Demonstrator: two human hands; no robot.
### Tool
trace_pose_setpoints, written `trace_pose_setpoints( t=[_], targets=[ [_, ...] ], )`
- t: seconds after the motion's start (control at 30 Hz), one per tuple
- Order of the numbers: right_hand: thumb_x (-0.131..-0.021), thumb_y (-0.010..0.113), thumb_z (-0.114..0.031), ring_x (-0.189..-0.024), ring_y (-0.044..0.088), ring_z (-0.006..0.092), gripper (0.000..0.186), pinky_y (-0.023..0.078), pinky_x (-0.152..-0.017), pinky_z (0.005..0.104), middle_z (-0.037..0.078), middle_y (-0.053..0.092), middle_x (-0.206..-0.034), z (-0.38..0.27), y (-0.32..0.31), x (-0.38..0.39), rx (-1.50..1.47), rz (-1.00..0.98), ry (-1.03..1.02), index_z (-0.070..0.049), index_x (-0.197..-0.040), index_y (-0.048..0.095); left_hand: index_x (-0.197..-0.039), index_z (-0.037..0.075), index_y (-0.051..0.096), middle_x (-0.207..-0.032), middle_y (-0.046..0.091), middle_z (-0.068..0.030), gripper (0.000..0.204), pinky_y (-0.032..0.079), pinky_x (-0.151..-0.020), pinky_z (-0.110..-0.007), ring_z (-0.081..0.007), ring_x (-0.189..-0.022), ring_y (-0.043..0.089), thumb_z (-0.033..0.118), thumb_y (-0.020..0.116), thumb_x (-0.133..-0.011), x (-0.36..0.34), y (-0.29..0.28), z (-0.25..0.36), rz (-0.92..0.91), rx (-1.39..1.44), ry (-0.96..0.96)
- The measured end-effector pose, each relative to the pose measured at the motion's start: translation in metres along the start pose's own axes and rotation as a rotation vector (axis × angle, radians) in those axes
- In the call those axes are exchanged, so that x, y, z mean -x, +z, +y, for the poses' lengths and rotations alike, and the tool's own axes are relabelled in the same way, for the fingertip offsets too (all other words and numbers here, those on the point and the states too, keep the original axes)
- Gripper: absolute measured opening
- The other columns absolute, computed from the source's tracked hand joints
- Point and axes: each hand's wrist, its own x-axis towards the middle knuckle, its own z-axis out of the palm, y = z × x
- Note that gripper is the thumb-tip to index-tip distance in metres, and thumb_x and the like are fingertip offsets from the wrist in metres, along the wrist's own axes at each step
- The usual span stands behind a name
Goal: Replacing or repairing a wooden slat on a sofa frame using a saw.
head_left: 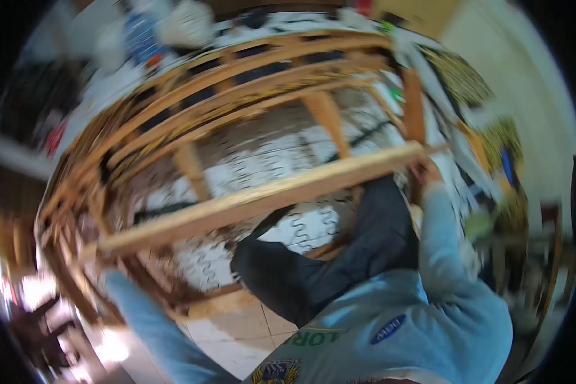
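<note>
A long pale wooden beam slants across a large wooden seat frame, its right end farther from me. Near that right end my right hand is closed round the beam, fingers partly behind it. My left hand is at the beam's left end, low against the frame's side; blur and the wood hide its fingers. Beneath the beam, several wavy metal springs show dark against the white tiles. My legs in dark trousers are inside the frame's near side.
Crosspieces join the frame's rails. Behind the frame are a large blue plastic bottle and a white bag. Greenish-yellow patterned material lies at the far right. Light floor tiles lie in front of the frame.
</note>
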Motion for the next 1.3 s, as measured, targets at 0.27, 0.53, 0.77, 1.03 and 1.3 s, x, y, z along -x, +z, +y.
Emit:
trace_pose_setpoints(
  t=[0.27,0.53,0.77,1.03,1.3],
  targets=[
    [-0.082,0.079,-0.022,-0.096,0.062,0.0214,0.036,0.055,-0.088,0.0394,0.006,0.066,-0.102,-0.029,0.015,0.025,-0.05,0.338,0.081,-0.009,-0.112,0.063,-0.121,0.011,0.057,-0.082,0.07,-0.0063,0.072,0.043,-0.044,-0.032,-0.023,-0.054,0.057,0.073,0.054,-0.084,-0.023,0.084,0.075,0.109,-0.091,-0.327],
    [-0.081,0.08,-0.021,-0.092,0.062,0.0206,0.034,0.058,-0.083,0.0359,0.004,0.065,-0.098,-0.013,0.054,0.029,-0.106,0.292,0.112,-0.009,-0.109,0.064,-0.103,0.012,0.064,-0.078,0.068,-0.0054,0.062,0.045,-0.046,-0.031,-0.0208,-0.058,0.061,0.07,0.052,-0.087,-0.038,0.012,0.112,-0.084,-0.233,-0.432],
    [-0.091,0.068,-0.016,-0.087,0.064,0.0197,0.027,0.057,-0.08,0.0375,0.007,0.066,-0.101,-0.024,0.058,0.031,-0.014,0.481,0.118,-0.01,-0.116,0.059,-0.126,-0.002,0.054,-0.099,0.071,-0.0146,0.083,0.056,-0.072,-0.038,-0.0277,-0.086,0.068,0.072,0.049,-0.088,0.002,0.076,0.08,0.408,-0.341,-0.11],
    [-0.092,0.069,-0.023,-0.086,0.063,0.0206,0.024,0.058,-0.076,0.0358,0.005,0.065,-0.095,-0.018,0.065,0.029,-0.024,0.531,0.08,-0.01,-0.111,0.062,-0.142,-0.01,0.029,-0.138,0.045,-0.027,0.114,0.039,-0.102,-0.052,-0.0384,-0.127,0.046,0.082,0.051,-0.078,0.067,0.082,0.021,0.547,-0.458,0.196],
    [-0.089,0.062,0.005,-0.1,0.064,0.0205,0.043,0.053,-0.085,0.0319,0.009,0.065,-0.11,0.012,0.005,0.011,1.294,-0.164,-0.735,-0.005,-0.13,0.052,-0.146,-0.011,0.018,-0.149,0.027,-0.0302,0.124,0.027,-0.109,-0.058,-0.0427,-0.138,0.03,0.085,0.051,-0.075,0.163,0.207,-0.008,0.75,-0.688,0.283]
  ],
)
